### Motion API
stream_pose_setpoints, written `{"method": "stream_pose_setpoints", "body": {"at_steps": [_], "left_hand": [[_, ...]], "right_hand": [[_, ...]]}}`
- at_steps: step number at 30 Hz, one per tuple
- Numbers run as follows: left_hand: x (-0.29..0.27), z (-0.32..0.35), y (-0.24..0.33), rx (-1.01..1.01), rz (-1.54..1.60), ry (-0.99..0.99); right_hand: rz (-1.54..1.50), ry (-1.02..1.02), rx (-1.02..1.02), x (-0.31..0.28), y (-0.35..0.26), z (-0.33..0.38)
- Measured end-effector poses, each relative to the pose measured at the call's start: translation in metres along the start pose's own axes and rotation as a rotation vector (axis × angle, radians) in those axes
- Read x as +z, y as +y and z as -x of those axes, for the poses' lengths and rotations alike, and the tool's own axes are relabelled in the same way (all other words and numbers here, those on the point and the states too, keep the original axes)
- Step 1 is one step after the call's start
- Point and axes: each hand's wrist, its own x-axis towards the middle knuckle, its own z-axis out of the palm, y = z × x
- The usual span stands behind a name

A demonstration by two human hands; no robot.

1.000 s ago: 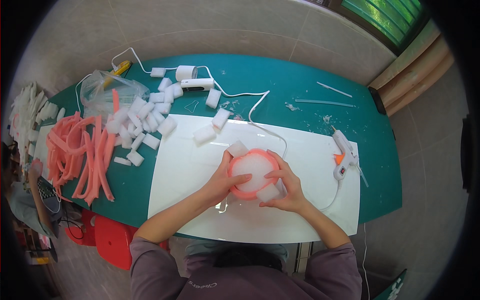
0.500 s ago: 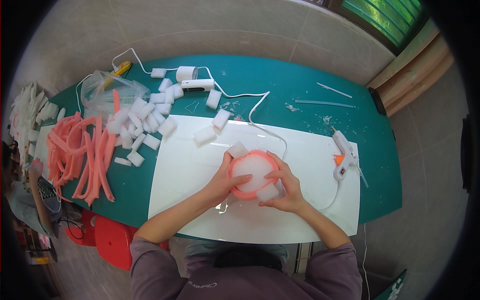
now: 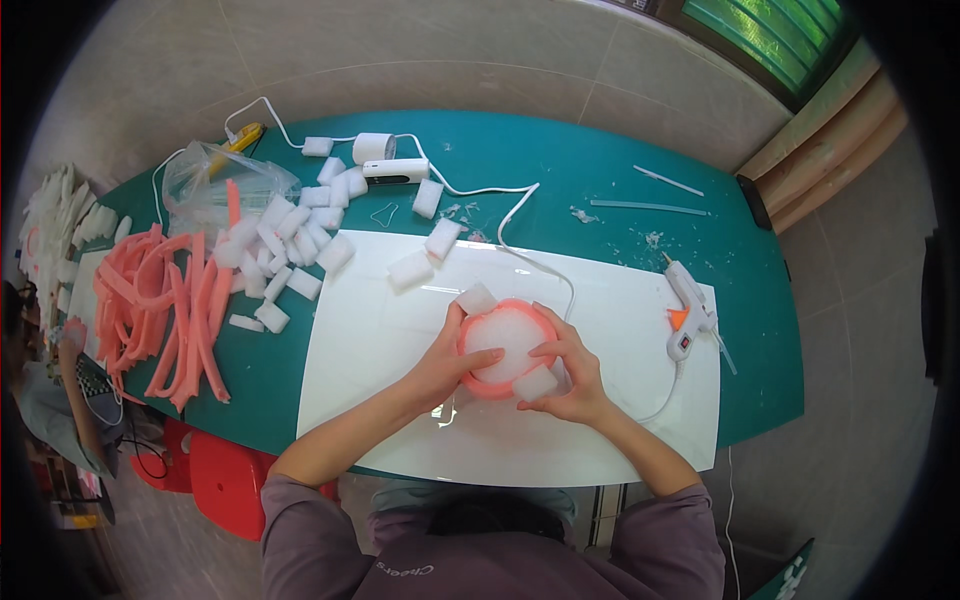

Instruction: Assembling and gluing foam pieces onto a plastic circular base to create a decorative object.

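Risk first: could pop the small white foam block [image 3: 535,383] loose from the pink foam ring [image 3: 507,345], or squash the ring out of round, if either hand pressed unevenly. Left hand [image 3: 445,362] cupped close around the ring's left side, thumb laid on the white disc inside; right hand [image 3: 568,372] closed on the ring's right side, fingers pinning the block, near the middle of the white sheet [image 3: 380,340]. Teal tabletop [image 3: 560,160] under all, pale tiled floor beyond. Toward the left edge a pile of pink foam strips [image 3: 165,310] and scattered white blocks [image 3: 290,240]; glue gun [image 3: 685,315] near the sheet's right edge, possibly still plugged in, cord hard to trace.
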Motion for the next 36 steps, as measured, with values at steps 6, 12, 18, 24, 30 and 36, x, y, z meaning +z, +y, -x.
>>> {"method": "stream_pose_setpoints", "body": {"at_steps": [6,12,18,24,30,36], "left_hand": [[0.001,0.001,0.002,0.0,0.003,-0.008],[0.001,0.002,0.005,0.03,-0.007,-0.018],[0.003,0.002,0.008,-0.026,0.067,0.014],[0.003,0.003,0.012,-0.07,0.151,0.047],[0.002,0.002,0.01,-0.066,0.106,0.035],[0.003,0.002,0.009,-0.06,0.114,0.028]], "right_hand": [[-0.009,0.003,-0.018,-0.001,0.0,0.0],[-0.015,0.014,-0.013,0.0,-0.013,-0.001],[-0.017,-0.04,0.043,-0.004,-0.011,0.0],[-0.181,-0.118,0.114,-0.01,-0.005,-0.005],[-0.225,-0.11,0.137,-0.012,-0.001,-0.003],[-0.224,-0.098,0.114,-0.011,0.002,-0.003]]}}
